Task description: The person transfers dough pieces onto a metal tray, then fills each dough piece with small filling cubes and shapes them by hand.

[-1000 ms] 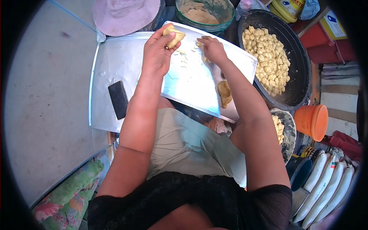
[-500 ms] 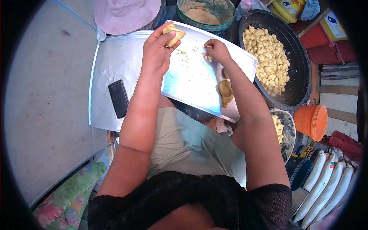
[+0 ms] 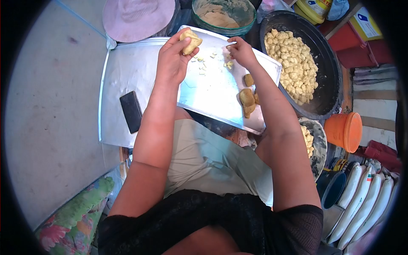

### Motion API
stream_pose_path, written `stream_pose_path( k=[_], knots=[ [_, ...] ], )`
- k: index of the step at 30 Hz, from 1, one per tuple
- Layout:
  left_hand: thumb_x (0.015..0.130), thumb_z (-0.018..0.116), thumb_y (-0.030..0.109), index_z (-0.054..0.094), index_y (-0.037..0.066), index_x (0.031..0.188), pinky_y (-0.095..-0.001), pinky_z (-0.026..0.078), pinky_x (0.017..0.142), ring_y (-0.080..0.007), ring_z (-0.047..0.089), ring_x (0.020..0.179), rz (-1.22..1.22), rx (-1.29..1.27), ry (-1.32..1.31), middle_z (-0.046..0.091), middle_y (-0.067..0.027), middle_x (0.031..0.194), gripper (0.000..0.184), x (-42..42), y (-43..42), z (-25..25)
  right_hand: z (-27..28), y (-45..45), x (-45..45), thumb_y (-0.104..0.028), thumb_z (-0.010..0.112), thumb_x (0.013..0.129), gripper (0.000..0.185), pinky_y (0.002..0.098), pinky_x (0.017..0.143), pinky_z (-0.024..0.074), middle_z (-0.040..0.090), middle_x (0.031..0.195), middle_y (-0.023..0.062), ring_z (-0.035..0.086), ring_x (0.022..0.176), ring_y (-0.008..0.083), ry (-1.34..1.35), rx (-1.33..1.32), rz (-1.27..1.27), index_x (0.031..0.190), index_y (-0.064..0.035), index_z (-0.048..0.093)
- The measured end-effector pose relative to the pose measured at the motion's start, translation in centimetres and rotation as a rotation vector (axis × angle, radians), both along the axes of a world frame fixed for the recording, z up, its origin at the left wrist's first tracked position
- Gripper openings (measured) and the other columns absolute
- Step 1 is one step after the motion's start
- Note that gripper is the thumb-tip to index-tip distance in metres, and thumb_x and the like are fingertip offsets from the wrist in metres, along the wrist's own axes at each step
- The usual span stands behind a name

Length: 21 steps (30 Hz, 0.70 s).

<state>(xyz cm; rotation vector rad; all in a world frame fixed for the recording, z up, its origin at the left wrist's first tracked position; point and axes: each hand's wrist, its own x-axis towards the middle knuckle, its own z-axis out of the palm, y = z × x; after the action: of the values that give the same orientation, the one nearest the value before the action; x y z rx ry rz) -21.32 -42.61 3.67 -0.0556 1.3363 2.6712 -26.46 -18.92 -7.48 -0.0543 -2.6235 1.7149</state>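
Note:
My left hand (image 3: 172,53) is closed around a lump of yellowish dough (image 3: 191,41) above the metal tray (image 3: 208,93). My right hand (image 3: 241,52) hovers over the tray's far right part, index finger stretched out and apart from the thumb; nothing shows between them. Just below its fingers lies a small cluster of pale-yellow pieces (image 3: 229,64), too small to name. More such bits (image 3: 202,68) are scattered near the dough. Several browner lumps (image 3: 247,102) rest at the tray's right side, partly behind my right forearm.
A black basin (image 3: 335,85) heaped with dough lumps (image 3: 293,63) stands right of the tray. Beyond the tray is a green-rimmed bowl (image 3: 225,31) of powder. A phone (image 3: 131,111) lies on the left metal sheet (image 3: 117,80). An orange bucket (image 3: 342,132) stands at right.
My right hand has opened from a pinch on a small pale piece, its index finger now extended. My left hand still holds the dough, which has turned slightly. The whole view has shifted a little.

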Motion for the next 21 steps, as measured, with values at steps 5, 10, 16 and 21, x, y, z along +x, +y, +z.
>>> stream_pose_path(
  k=[5,10,16,21],
  knots=[
    [0.090,0.053,0.005,0.051,-0.001,0.125,-0.0326,0.051,0.084,-0.0213,0.057,0.101,-0.081,-0.011,0.001,0.056,-0.0122,0.112,0.036,0.2,0.4,0.0,4.6,-0.1,2.0,-0.006,0.063,0.078,0.019,0.0296,0.071,0.0497,0.066,0.083,0.0097,0.062,0.073,0.0162,0.087,0.205,0.068,0.097,-0.0011,0.063],
    [0.090,0.054,0.005,0.051,-0.001,0.125,-0.0330,0.051,0.085,-0.0211,0.058,0.100,-0.101,0.014,-0.008,0.057,-0.0121,0.111,0.036,0.4,0.7,-0.7,9.3,-1.0,4.6,0.001,0.058,0.085,0.012,0.0261,0.076,0.0501,0.065,0.099,0.0067,0.060,0.083,0.0127,-0.013,-0.402,0.107,0.096,0.0014,0.064],
    [0.089,0.056,0.006,0.051,-0.003,0.123,-0.0343,0.050,0.086,-0.0206,0.059,0.100,-0.232,0.080,-0.007,0.057,-0.0124,0.112,0.036,3.1,3.3,-0.4,13.0,-2.4,9.4,-0.004,0.064,0.085,0.021,0.0252,0.077,0.0494,0.064,0.095,0.0076,0.060,0.082,0.0112,0.084,-0.599,0.168,0.104,0.0023,0.058],
    [0.090,0.055,0.005,0.051,-0.004,0.123,-0.0356,0.050,0.090,-0.0212,0.059,0.101,-0.217,0.050,0.005,0.058,-0.0133,0.112,0.035,3.4,4.4,-1.1,12.4,-2.7,9.6,-0.006,0.070,0.081,0.019,0.0203,0.065,0.0472,0.064,0.081,0.0045,0.058,0.072,0.0084,0.147,-0.534,0.028,0.095,0.0008,0.059]
  ],
)
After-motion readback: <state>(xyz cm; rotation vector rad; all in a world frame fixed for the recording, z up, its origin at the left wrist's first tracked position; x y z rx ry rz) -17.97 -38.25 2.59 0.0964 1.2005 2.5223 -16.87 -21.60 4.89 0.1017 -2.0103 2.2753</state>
